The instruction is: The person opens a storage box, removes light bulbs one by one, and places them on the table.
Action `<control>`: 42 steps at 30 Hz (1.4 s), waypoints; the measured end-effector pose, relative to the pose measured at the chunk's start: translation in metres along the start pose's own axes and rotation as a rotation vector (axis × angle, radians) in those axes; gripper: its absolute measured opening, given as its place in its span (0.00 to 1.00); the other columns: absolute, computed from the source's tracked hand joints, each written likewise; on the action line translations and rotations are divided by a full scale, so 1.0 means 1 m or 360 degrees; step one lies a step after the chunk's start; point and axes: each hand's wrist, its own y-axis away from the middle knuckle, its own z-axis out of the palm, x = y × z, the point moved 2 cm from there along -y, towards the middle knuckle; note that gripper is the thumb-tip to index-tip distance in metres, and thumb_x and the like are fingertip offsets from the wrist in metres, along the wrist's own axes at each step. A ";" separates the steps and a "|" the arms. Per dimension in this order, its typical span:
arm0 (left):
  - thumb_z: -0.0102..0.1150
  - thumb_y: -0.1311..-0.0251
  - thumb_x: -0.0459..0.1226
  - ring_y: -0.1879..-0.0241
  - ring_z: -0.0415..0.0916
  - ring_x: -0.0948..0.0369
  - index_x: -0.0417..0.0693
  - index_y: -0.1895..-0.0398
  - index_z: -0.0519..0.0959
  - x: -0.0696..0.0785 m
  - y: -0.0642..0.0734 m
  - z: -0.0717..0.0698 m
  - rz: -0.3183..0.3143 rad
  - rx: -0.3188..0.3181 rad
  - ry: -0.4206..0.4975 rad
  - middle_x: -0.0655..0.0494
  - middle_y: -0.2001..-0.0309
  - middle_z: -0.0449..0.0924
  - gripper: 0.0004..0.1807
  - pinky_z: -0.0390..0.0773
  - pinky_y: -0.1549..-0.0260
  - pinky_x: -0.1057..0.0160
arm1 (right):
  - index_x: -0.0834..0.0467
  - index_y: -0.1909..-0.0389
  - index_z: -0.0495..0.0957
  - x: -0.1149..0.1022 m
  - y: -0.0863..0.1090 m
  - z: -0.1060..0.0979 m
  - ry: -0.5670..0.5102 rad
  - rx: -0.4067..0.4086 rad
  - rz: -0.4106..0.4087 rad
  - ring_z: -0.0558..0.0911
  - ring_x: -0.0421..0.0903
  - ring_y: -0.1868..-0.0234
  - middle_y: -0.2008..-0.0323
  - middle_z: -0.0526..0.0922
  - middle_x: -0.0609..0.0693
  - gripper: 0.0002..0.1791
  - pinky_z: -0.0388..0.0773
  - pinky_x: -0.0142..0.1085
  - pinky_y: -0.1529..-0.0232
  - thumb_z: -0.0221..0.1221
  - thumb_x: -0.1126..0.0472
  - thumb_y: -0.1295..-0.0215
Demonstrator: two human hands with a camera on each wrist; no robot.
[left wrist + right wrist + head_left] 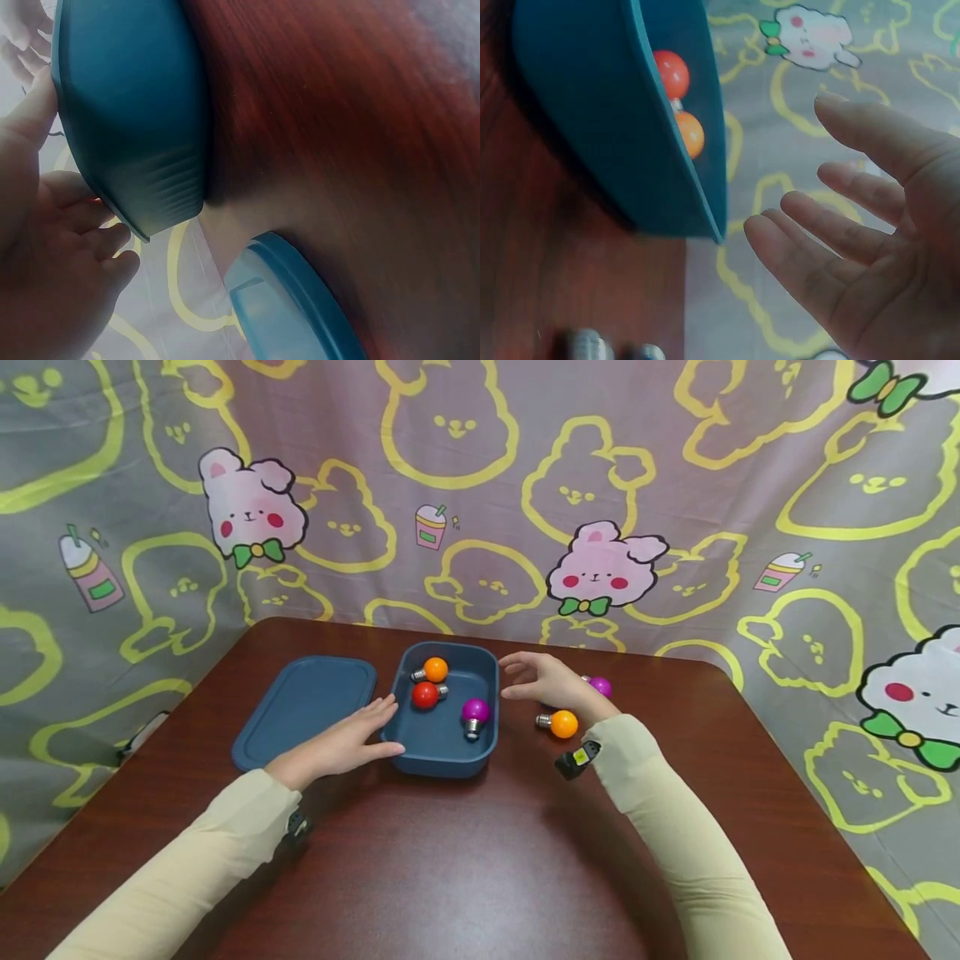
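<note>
A dark blue plastic box [445, 767] stands on the table, holding an orange light bulb [436, 670], a red light bulb [425, 695] and a purple light bulb [475, 711]. My left hand [347, 745] is at the box's left rim, fingers extended and thumb at the near corner. In the left wrist view, its thumb and fingertips lie along that rim. Just off the right rim hovers my right hand [551, 683], fingers loosely bent, nothing in it. The right wrist view shows a gap between its fingertips and the box wall [592, 127].
Beside my right wrist lie another orange bulb [564, 724] and a purple bulb [599, 688], the latter partly hidden by the hand. A flat blue lid [307, 706] lies left of the box. A patterned curtain [480, 510] hangs behind the table [480, 877].
</note>
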 end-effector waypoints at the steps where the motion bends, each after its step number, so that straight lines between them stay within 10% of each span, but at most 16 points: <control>1: 0.55 0.40 0.52 0.32 0.38 0.45 0.35 0.31 0.50 0.000 0.000 0.000 0.0000 -0.0001 -0.0002 0.42 0.29 0.42 0.44 0.46 0.39 0.43 | 0.58 0.42 0.71 -0.002 -0.003 0.004 -0.0004 -0.0025 -0.0007 0.76 0.52 0.51 0.48 0.75 0.57 0.27 0.73 0.43 0.51 0.64 0.59 0.44; 18: 0.56 0.42 0.53 0.32 0.38 0.45 0.36 0.31 0.51 0.000 -0.003 -0.001 -0.0030 -0.0004 0.0010 0.42 0.29 0.42 0.45 0.47 0.39 0.43 | 0.60 0.38 0.66 -0.015 -0.051 0.049 -0.0125 -0.0390 0.0370 0.80 0.51 0.58 0.38 0.63 0.64 0.31 0.78 0.37 0.60 0.63 0.61 0.42; 42: 0.56 0.41 0.52 0.31 0.38 0.45 0.35 0.31 0.51 0.001 0.000 -0.002 -0.0032 -0.0020 0.0026 0.42 0.29 0.42 0.44 0.46 0.39 0.42 | 0.59 0.40 0.68 -0.022 -0.053 0.092 0.0172 -0.0632 0.0425 0.79 0.48 0.74 0.48 0.68 0.59 0.27 0.79 0.35 0.68 0.55 0.74 0.41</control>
